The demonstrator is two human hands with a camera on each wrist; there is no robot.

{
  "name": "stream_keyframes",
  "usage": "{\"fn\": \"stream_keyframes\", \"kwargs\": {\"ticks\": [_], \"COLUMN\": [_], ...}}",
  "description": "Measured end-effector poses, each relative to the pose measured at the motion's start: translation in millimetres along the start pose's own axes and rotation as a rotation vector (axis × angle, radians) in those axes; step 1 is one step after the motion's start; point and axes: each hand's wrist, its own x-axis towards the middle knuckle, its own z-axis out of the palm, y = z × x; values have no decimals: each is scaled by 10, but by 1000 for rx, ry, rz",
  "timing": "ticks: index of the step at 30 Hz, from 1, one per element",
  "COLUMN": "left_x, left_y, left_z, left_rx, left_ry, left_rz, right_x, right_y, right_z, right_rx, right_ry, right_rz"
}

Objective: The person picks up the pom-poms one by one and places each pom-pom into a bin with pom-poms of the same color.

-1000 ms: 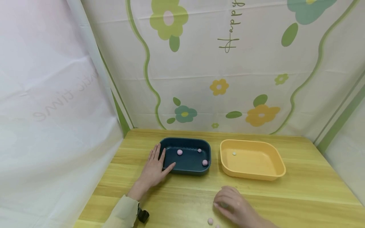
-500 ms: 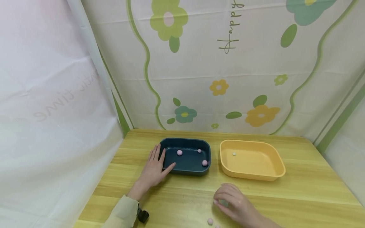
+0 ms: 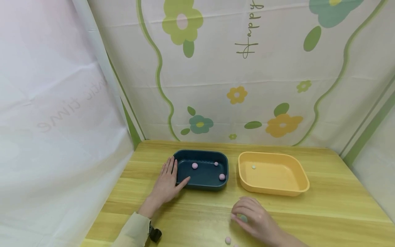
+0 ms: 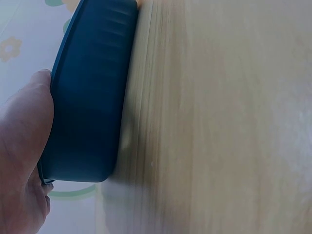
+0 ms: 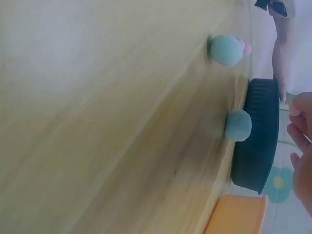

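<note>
Dark blue walls mark out one shallow tray (image 3: 200, 187) on the left, and we see a narrow strip of wooden table (image 3: 191, 219) between it and the yellow-orange tray (image 3: 271, 190) on the right. Both stand toward the table's far edge, with a thin band of wood behind them. On the near side, a wider stretch of boards gives the hands room to move.

Our left hand (image 3: 165, 183) lies over the blue tray's left end, its fingers straight and its thumb spread wide to the near rim. Our right hand (image 3: 259, 219) is above the table, nearer than the trays, with its fingers bent and the tips drawn narrowly together; we cannot tell whether they pinch anything. Below it sits a pale green ball (image 5: 239, 126), and a second green ball (image 5: 225, 50) lies farther left beside pink balls (image 3: 227, 240).

Three smooth pink beads (image 3: 194, 166) rest well apart inside the blue tray, one against its right wall; a tiny pale green bead (image 3: 253, 167) lies toward the left of the orange one.

Both trays look matt and round-cornered. Streaky grain runs across the table, and creased white cloth (image 3: 210, 68) printed with flowers hangs behind.
</note>
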Motion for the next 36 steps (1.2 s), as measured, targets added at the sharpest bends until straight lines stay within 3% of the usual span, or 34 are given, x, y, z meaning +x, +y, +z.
{"fn": "stream_keyframes", "kwargs": {"ticks": [8, 25, 36], "left_x": [7, 4, -3], "left_y": [-5, -6, -6], "left_z": [13, 8, 8], "left_rx": [-15, -12, -6], "left_ry": [0, 9, 5], "left_rz": [-5, 1, 3], "right_x": [-18, 216, 319], "right_y": [16, 317, 355], "right_z": [-15, -52, -42], "right_rx": [-17, -54, -76], "right_ry": [-26, -2, -11], "right_rz": [73, 21, 27]}}
